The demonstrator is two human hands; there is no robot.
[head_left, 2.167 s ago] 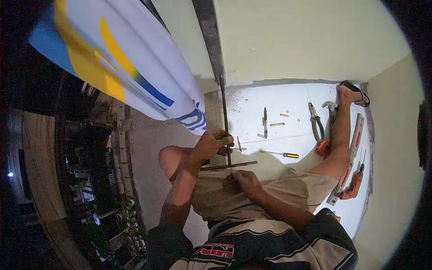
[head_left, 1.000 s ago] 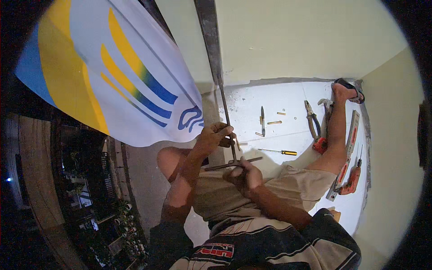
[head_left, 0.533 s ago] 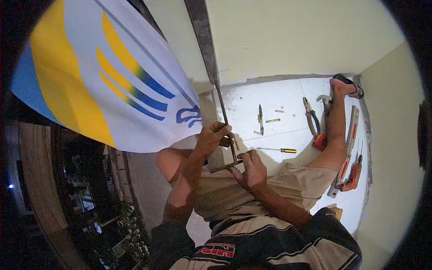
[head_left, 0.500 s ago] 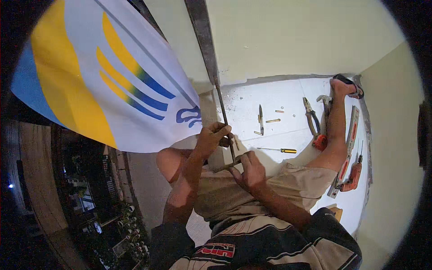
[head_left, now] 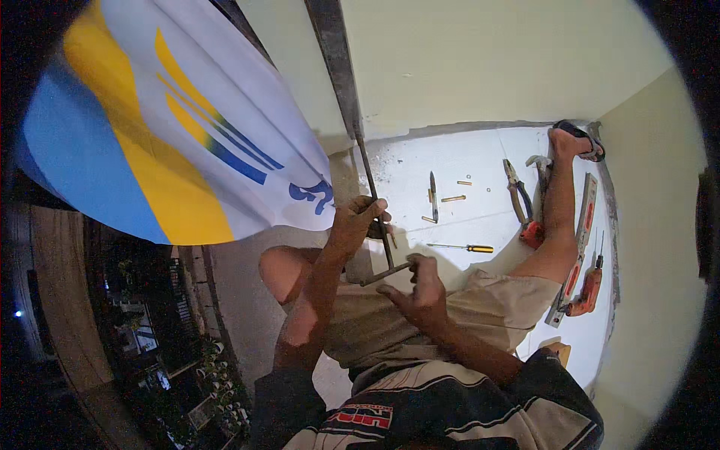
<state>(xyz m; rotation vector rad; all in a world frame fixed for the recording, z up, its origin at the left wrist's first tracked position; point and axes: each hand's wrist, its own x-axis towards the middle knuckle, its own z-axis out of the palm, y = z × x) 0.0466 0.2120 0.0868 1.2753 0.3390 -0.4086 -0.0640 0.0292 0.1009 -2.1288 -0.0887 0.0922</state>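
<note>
A thin dark metal rod (head_left: 373, 191) runs down from a grey flat metal post (head_left: 334, 67) toward my lap. My left hand (head_left: 358, 223) is closed around the rod near its lower part. A short cross bar (head_left: 384, 274) sits at the rod's bottom end, tilted slightly. My right hand (head_left: 421, 289) pinches the right end of that cross bar, its other fingers loosely spread. Both hands hover over my thighs in beige shorts (head_left: 487, 307).
A large white banner (head_left: 172, 127) with blue and yellow stripes hangs at upper left. On the white floor lie pliers (head_left: 517, 193), a yellow-handled screwdriver (head_left: 461, 247), a chisel (head_left: 433, 195), a hammer (head_left: 538, 162), a level (head_left: 576, 255) and a red drill (head_left: 589, 286). My leg (head_left: 551, 225) stretches across them.
The banner has swung wider and lower over the left side. My right hand has turned the cross bar from level to slightly tilted. My left hand stays on the rod.
</note>
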